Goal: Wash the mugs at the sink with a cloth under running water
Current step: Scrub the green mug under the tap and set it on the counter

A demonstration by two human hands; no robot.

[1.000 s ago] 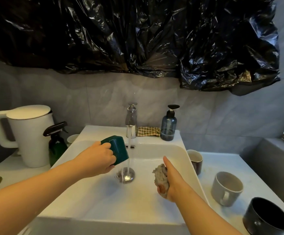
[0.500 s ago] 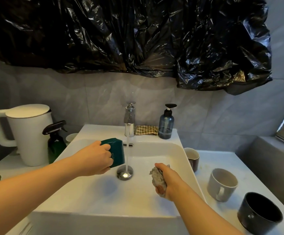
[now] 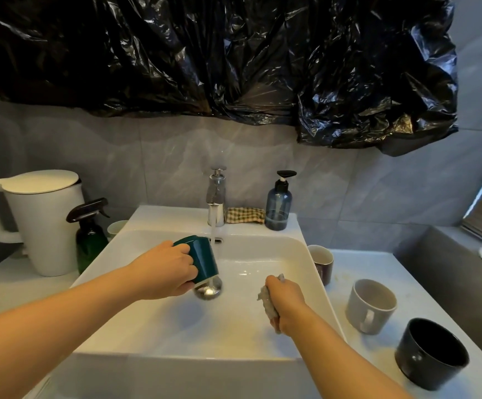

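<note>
My left hand [image 3: 166, 272] grips a dark green mug [image 3: 202, 259], held upside down and tilted over the drain in the white sink [image 3: 306, 254], just left of the water stream [image 3: 214, 240] running from the chrome tap [image 3: 216, 197]. My right hand [image 3: 287, 300] is closed around a wet grey cloth [image 3: 268, 302], low in the basin to the right of the drain. On the counter to the right stand a brown mug [image 3: 322, 262], a light grey mug [image 3: 370, 305] and a black mug [image 3: 429, 352].
A white kettle [image 3: 37, 220] and a green spray bottle [image 3: 90, 240] stand left of the sink, with a small pale cup [image 3: 116, 227] behind. A blue soap dispenser [image 3: 278, 204] and a checked cloth [image 3: 245, 216] sit on the sink's back rim. Black plastic sheeting [image 3: 234, 59] hangs above.
My left hand has turned the green mug further bottom-up and lowered it toward the drain beside the stream. My right hand with the cloth has curled and stayed low in the basin.
</note>
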